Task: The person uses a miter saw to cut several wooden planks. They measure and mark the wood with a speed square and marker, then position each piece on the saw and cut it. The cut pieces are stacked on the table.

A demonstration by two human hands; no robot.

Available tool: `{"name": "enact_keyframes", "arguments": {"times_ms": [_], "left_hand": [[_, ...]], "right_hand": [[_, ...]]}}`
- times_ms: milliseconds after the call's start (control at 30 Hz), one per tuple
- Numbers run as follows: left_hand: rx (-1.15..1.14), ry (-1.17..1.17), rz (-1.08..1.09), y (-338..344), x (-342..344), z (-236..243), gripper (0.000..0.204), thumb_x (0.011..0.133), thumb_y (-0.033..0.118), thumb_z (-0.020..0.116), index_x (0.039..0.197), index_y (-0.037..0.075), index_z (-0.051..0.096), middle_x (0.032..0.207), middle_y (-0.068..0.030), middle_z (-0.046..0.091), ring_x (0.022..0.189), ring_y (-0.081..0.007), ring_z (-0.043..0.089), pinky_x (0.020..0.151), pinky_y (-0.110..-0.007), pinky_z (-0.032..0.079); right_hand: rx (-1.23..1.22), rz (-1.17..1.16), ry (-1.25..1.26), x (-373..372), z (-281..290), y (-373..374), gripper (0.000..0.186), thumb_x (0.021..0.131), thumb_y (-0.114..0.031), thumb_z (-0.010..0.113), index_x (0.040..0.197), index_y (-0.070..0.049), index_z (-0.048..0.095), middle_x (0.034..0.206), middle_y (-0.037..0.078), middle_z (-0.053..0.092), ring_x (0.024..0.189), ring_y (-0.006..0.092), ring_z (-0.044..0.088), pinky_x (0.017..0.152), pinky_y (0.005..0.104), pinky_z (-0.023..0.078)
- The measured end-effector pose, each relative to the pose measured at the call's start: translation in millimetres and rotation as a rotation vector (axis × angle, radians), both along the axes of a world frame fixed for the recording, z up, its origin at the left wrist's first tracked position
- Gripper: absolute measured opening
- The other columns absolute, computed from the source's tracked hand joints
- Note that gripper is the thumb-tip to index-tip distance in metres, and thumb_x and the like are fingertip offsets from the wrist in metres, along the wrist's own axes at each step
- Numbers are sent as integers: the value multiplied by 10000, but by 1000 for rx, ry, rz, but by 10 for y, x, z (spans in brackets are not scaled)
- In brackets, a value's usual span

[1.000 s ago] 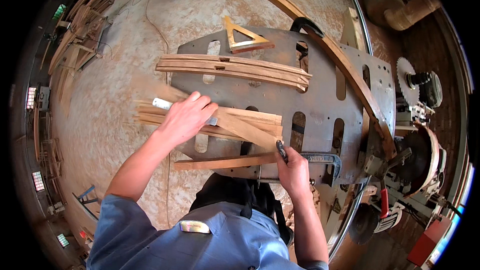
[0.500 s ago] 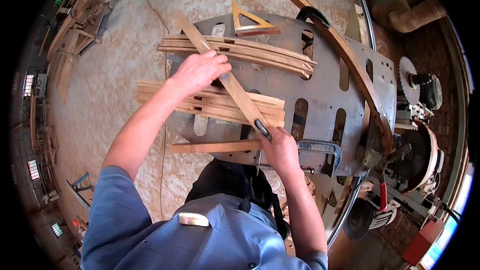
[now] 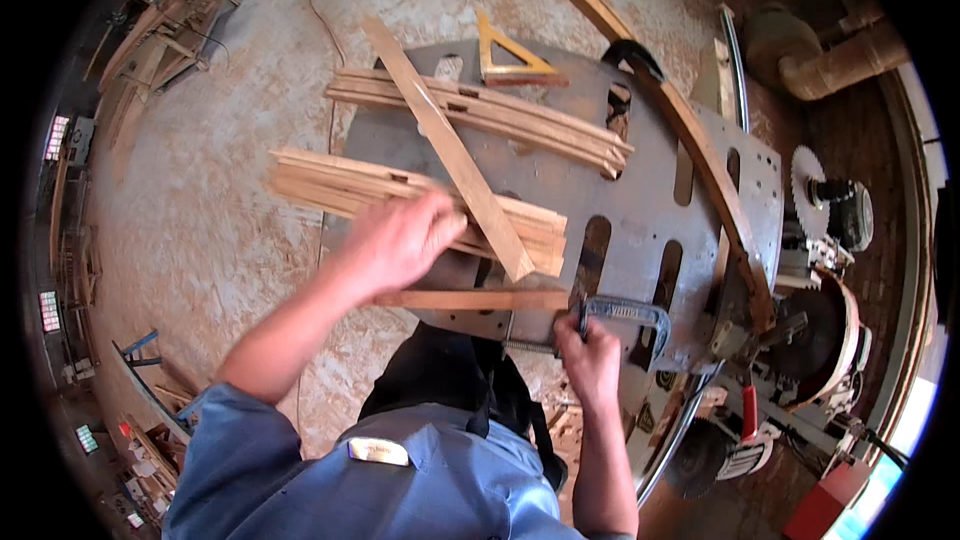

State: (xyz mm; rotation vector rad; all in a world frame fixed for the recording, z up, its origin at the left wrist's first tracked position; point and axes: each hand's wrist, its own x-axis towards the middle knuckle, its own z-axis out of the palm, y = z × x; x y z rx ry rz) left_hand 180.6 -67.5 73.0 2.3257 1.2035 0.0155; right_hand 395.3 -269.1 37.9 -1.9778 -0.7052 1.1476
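A flat wooden board (image 3: 482, 215) lies diagonally across the upper bundle of grooved strips (image 3: 535, 125) and the lower bundle (image 3: 310, 180) on the slotted steel table (image 3: 640, 205). My left hand (image 3: 395, 240), slightly blurred, is over the lower bundle beside the board, fingers curled, their contents hidden. My right hand (image 3: 590, 360) grips a small dark tool I cannot identify, beside the blue C-clamp (image 3: 648, 312) at the near edge. A narrow wooden batten (image 3: 470, 299) lies along that edge, left of the clamp.
A yellow triangle square (image 3: 515, 70) sits at the back. A long curved beam (image 3: 700, 140) crosses the right side. Saw blades (image 3: 808, 180) and machinery stand at right, a duct (image 3: 830, 60) above them. Wood piles (image 3: 170, 30) lie at upper left.
My left hand has left the diagonal board and moved down over the lower bundle. My right hand and its dark tool have moved off the board toward the clamp. The board has turned steeper.
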Motion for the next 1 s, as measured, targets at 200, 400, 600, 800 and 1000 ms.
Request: {"name": "enact_keyframes", "arguments": {"times_ms": [200,400,600,800,1000], "left_hand": [[-471,-427,232,-927,-127,22,342,999,352,474,1048,69,659,667,-80,627,593,-190,623,555,-331,492],[-939,-1109,610,-1154,-255,114,256,1023,175,449,1225,55,549,746,-60,605,553,-83,507,488,-218,400],[-990,-1660,816,-1016,-106,57,182,1007,226,487,1126,94,526,759,-130,602,585,-179,536,526,-302,420],[-1014,-1391,809,-1073,-676,151,185,977,192,545,1070,38,588,927,-122,676,842,-179,651,709,-306,532],[-949,-1171,791,-1263,-1589,-59,185,952,164,581,961,-4,659,849,-102,693,719,-160,667,661,-275,534]], "right_hand": [[132,152,164,-520,43,-152,149,887,-156,681,879,-11,709,683,-24,626,636,27,512,589,237,462],[374,441,182,-837,26,-27,166,916,-130,629,1003,-2,692,830,90,670,628,148,612,576,269,493],[184,465,286,-1019,255,-107,157,922,-152,623,880,-20,694,705,52,665,623,115,607,592,267,482],[71,173,412,-1238,273,-292,170,944,-153,605,834,-35,661,611,12,609,474,53,487,437,206,377],[185,230,291,-1446,318,-308,170,945,-120,593,827,-6,638,591,30,591,495,79,515,456,230,411]]}}
